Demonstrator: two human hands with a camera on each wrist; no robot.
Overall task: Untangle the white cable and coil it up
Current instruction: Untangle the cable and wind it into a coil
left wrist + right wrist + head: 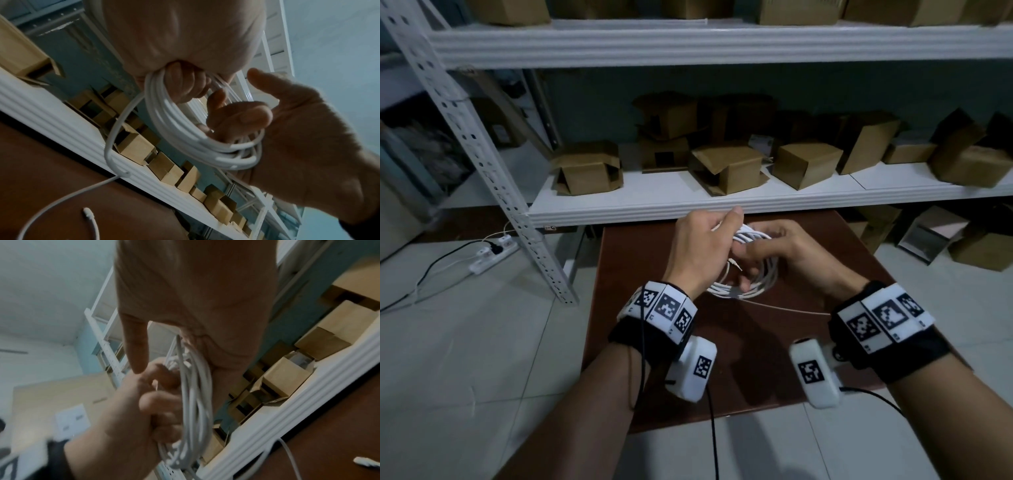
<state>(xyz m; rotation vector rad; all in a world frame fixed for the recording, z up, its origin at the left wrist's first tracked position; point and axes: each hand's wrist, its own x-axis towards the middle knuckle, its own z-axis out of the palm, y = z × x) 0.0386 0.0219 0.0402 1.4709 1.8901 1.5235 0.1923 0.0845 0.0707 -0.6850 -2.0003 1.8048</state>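
The white cable (pixel 755 286) is gathered into a coil of several loops, held above the brown table (pixel 739 342) between both hands. My left hand (pixel 702 240) grips the top of the coil (pixel 174 128), fingers curled round the bundle. Opposite it, my right hand (pixel 777 245) has its fingers hooked through the loops (pixel 197 402), thumb sticking out. One strand (pixel 791 308) trails off the coil across the table to the right. A loose end with a small plug (pixel 88 214) shows against the table; the right wrist view also shows the plug (pixel 366 461).
A white metal shelf (pixel 722 202) with several open cardboard boxes (pixel 589 168) runs just behind the table. Its slotted upright (pixel 493 171) leans at the left. A power strip (pixel 493 253) with leads lies on the tiled floor on the left. More boxes (pixel 983 250) stand on the floor, right.
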